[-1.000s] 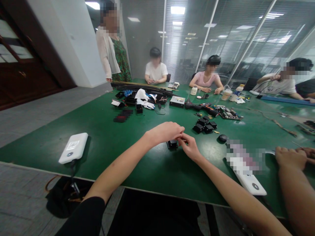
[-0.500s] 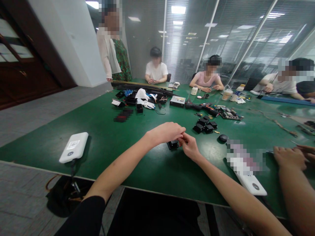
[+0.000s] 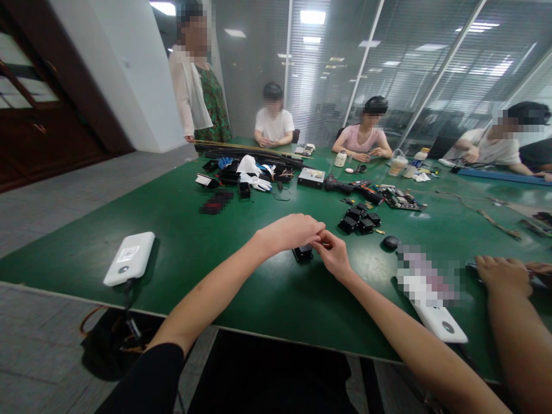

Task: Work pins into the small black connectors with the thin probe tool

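Note:
My left hand (image 3: 297, 230) and my right hand (image 3: 331, 248) meet over the green table (image 3: 241, 287), fingertips pinched together. Whatever lies between the fingers is too small or hidden to name. Just below them a small black box-like part (image 3: 303, 253) rests on the table, partly covered by my left hand. Beyond my right hand sits a cluster of similar black box-like parts (image 3: 360, 219), with a small yellow piece (image 3: 380, 232) beside it.
A white power bank (image 3: 130, 259) lies on the left, another white device (image 3: 446, 328) on the right. Near it are a black mouse-like object (image 3: 391, 242) and a co-worker's hand (image 3: 504, 276). Farther back are a power tool (image 3: 366, 191), circuit boards (image 3: 401, 197) and white gloves (image 3: 257, 183).
My fingers have shifted only slightly and stay pinched together. At the right edge, the co-worker's hands have moved a little. The black part on the table stays in place.

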A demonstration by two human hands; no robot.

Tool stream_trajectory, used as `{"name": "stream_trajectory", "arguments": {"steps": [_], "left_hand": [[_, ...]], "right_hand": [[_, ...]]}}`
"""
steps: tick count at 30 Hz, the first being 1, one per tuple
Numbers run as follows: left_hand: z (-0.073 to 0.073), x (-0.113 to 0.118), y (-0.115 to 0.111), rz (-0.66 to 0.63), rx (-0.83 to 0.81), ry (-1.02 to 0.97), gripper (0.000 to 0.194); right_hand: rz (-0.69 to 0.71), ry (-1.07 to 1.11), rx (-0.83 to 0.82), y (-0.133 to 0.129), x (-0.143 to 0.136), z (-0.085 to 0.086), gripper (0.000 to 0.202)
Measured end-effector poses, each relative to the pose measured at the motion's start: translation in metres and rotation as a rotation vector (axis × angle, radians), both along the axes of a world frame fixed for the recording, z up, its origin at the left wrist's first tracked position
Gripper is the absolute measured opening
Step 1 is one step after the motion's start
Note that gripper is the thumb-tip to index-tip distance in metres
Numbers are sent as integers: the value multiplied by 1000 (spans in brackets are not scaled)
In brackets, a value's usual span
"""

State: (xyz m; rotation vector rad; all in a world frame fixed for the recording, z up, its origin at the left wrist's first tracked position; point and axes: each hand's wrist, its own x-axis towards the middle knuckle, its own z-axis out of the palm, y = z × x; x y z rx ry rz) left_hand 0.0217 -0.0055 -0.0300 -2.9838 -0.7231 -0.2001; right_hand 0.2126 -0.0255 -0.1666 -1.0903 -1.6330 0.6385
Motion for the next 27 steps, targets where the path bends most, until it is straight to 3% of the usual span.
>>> {"name": "stream_trajectory", "arguments": {"steps": [12, 27], "left_hand": [[4, -1, -3, -23, 48, -63, 19], [0, 3, 0, -7, 145, -127, 27]], "right_hand": [[75, 25, 13, -6, -1, 6, 22], [-26, -21, 52, -4, -1, 7, 21]]}}
